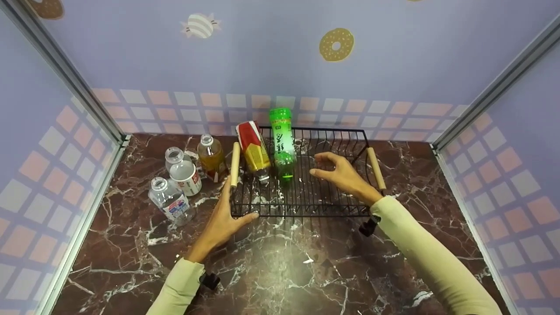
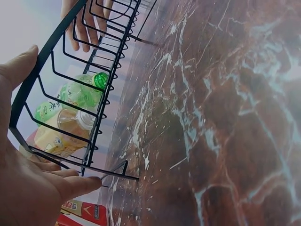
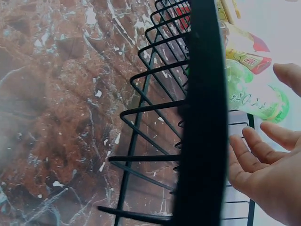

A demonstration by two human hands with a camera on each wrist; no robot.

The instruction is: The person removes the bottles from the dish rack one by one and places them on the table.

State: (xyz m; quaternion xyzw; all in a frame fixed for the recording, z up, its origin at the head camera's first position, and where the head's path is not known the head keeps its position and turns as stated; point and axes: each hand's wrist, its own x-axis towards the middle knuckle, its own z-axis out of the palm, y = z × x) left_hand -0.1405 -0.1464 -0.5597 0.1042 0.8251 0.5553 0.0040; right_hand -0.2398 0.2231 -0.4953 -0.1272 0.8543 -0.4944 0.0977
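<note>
Lilac walls (image 1: 280, 65) enclosed the work area, and a dark red marbled table (image 1: 302, 262) filled its floor. On it I recorded one black wire rack (image 1: 306, 215), its long axis running left to right, with a pale left handle (image 1: 235, 164) and right handle (image 1: 376, 168).

Two bottles lay inside, toward the left end. I found the green bottle (image 1: 283, 140) set front to back at a slope, its cap low and toward the wearer, its base raised over the rear rim. Beside it, the red bottle (image 1: 253, 148) pointed the same way, neck near, its base canted to the left.

I observed the left hand (image 1: 221, 223) at the rack's front left corner, thumb spread from fingers; whether it bore on the wire I could not tell. My right hand (image 1: 343, 175) hung over the rack's right half, thumb apart from loosely bent fingers, holding nothing. Both hands were well apart.

Left of the rack, I noted two clear bottles (image 1: 186, 175) and an amber bottle (image 1: 212, 157) standing upright.
</note>
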